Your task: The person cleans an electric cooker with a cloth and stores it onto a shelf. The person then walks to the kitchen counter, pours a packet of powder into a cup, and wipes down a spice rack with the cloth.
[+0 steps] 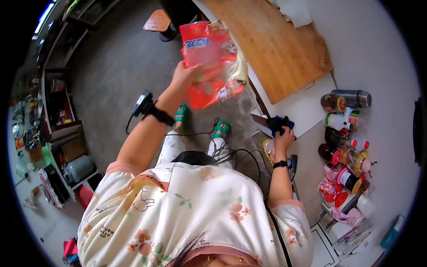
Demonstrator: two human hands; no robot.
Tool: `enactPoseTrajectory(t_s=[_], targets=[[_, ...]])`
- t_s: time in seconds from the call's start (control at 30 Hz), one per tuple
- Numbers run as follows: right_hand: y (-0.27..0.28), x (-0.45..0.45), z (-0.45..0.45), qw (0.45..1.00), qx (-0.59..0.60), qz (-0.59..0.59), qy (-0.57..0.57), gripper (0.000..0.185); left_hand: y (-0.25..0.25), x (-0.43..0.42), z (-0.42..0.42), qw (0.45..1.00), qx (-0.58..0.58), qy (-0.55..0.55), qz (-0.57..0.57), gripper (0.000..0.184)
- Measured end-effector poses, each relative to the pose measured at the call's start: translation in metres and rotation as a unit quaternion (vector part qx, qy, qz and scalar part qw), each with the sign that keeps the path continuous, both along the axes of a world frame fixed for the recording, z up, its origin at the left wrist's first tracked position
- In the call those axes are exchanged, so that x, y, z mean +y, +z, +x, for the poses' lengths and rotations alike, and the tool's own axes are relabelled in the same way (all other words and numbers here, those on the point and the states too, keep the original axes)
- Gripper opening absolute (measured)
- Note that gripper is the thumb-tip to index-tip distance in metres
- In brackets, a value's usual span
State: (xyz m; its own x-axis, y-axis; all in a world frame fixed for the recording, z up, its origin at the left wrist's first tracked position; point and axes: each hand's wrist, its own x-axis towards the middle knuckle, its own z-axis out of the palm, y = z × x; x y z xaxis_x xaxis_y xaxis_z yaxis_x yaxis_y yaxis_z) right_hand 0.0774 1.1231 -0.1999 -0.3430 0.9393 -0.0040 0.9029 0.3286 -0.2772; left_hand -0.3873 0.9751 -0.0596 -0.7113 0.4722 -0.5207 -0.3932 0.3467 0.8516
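Note:
My left hand [183, 76] is raised in front of me, its fingers closed on the edge of a red plastic food bag [209, 62]. The bag hangs spread out, with printed lettering and a clear, crinkled part. Lower on the right, my right hand [283, 135] is closed on a bunched dark blue and black thing [279, 124], which looks like cloth. That hand is beside the white counter edge, over what looks like an open drawer [261, 121]. A yellowish packet [268, 147] shows just below it, partly hidden.
A wooden board [275, 49] lies on the white counter. Jars and bottles [347, 151] crowd along the wall at right. A small stool [158, 21] stands on the grey floor [106, 66]. Black cables [231, 153] hang near my waist. Shelves with a gas cylinder [80, 169] are at left.

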Motion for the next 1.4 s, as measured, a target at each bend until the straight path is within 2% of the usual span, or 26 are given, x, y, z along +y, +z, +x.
enactPoseTrajectory(t_s=[0.1,0.17,0.23,0.3,0.33,0.37,0.4,0.43,0.5,0.53,0.63,0.7,0.73,0.8,0.87,0.9,1.0,1.1,1.13,1.17,1.27,1.37,1.4], targets=[[-0.003,-0.025,0.005,0.986,0.106,-0.107,-0.066,0.034,-0.005,0.060,-0.030,0.997,0.009,-0.013,0.075,0.045],[0.002,-0.043,-0.004,0.978,0.126,-0.133,-0.100,0.036,-0.018,0.098,-0.065,0.943,-0.159,-0.057,0.287,0.044],[0.003,-0.076,-0.020,0.967,0.134,-0.164,-0.138,0.039,-0.008,0.131,-0.089,0.912,-0.225,-0.091,0.331,0.042],[0.021,-0.096,-0.061,0.959,0.138,-0.185,-0.165,0.041,-0.018,0.191,-0.113,0.925,-0.143,-0.109,0.335,0.038],[0.020,-0.108,-0.081,0.946,0.157,-0.210,-0.192,0.040,-0.054,0.219,-0.125,0.918,-0.094,-0.109,0.369,0.037],[0.019,-0.121,-0.100,0.931,0.175,-0.233,-0.220,0.039,-0.055,0.228,-0.137,0.901,-0.061,-0.194,0.383,0.038],[0.021,-0.134,-0.123,0.914,0.185,-0.269,-0.241,0.039,-0.032,0.229,-0.147,0.963,0.014,-0.235,0.128,0.042],[0.016,-0.134,-0.152,0.898,0.205,-0.294,-0.256,0.038,-0.033,0.233,-0.157,0.970,0.050,-0.220,0.093,0.058],[-0.004,-0.138,-0.206,0.913,0.190,-0.289,-0.217,0.040,-0.051,0.240,-0.174,0.974,0.125,-0.185,0.024,0.091],[-0.014,-0.135,-0.233,0.900,0.219,-0.317,-0.204,0.039,-0.058,0.217,-0.185,0.971,0.023,-0.212,0.105,0.067],[-0.086,-0.110,-0.291,0.906,0.274,-0.298,-0.121,0.038,-0.154,0.184,-0.203,0.962,0.068,-0.179,0.194,0.043],[-0.118,-0.077,-0.341,0.914,0.292,-0.273,-0.073,0.035,-0.196,0.144,-0.234,0.961,0.081,-0.231,0.125,0.041],[-0.131,-0.060,-0.368,0.914,0.303,-0.265,-0.058,0.035,-0.233,0.123,-0.238,0.969,0.072,-0.218,0.087,0.039],[-0.155,-0.027,-0.419,0.949,0.294,-0.112,0.037,0.031,-0.302,0.092,-0.243,0.978,0.051,-0.197,0.045,0.036],[-0.181,0.003,-0.466,0.965,0.253,-0.027,0.063,0.032,-0.373,0.071,-0.244,0.981,0.021,-0.187,0.039,0.034],[-0.202,0.023,-0.487,0.962,0.255,0.044,0.088,0.033,-0.389,0.070,-0.245,0.982,0.019,-0.185,0.036,0.034],[-0.259,0.067,-0.549,0.965,0.205,0.101,0.124,0.036,-0.438,0.068,-0.233,0.984,-0.015,-0.170,0.051,0.032],[-0.335,0.112,-0.605,0.956,0.192,0.121,0.187,0.043,-0.476,0.081,-0.228,0.982,0.001,-0.176,0.064,0.032],[-0.354,0.118,-0.616,0.959,0.143,0.159,0.187,0.044,-0.488,0.089,-0.227,0.982,0.002,-0.172,0.077,0.032],[-0.364,0.124,-0.626,0.958,0.095,0.197,0.185,0.045,-0.496,0.098,-0.232,0.982,0.004,-0.167,0.089,0.031],[-0.380,0.139,-0.622,0.960,0.133,0.165,0.184,0.046,-0.534,0.131,-0.241,0.978,0.025,-0.150,0.144,0.031],[-0.381,0.133,-0.582,0.972,0.139,0.149,0.117,0.046,-0.551,0.171,-0.247,0.973,0.085,-0.134,0.167,0.033],[-0.380,0.127,-0.566,0.978,0.104,0.156,0.088,0.046,-0.554,0.183,-0.249,0.971,0.112,-0.130,0.166,0.034]])
